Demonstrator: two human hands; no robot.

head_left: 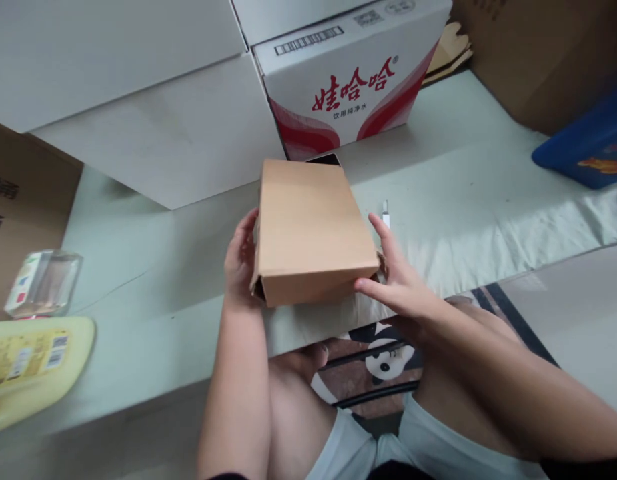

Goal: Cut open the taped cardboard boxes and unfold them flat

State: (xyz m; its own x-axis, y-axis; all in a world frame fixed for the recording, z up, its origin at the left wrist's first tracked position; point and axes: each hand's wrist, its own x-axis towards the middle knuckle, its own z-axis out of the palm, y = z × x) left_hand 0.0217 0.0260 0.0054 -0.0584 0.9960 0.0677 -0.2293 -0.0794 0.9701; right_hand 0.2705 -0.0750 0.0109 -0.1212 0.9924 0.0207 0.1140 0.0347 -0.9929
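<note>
A plain brown cardboard box (pixel 313 220) lies in front of me at the table's near edge, its broad face up. Along its left side my left hand (pixel 241 260) is closed on it, the fingers partly hidden behind the edge. My right hand (pixel 398 277) grips the near right corner, thumb against the front face and index finger reaching along the right side. Loose flap edges show at both near corners. Just beyond the right hand lies a small white tool with a metal tip (pixel 385 213), perhaps a utility knife. A dark object (pixel 325 160) peeks out behind the box.
Large white cartons (pixel 163 133) and a red-and-white water carton (pixel 348 100) stand behind. To the left are a clear plastic container (pixel 45 283) and a yellow bottle (pixel 38 367). A blue container (pixel 588 147) is at right on the pale cloth-covered table (pixel 153 293).
</note>
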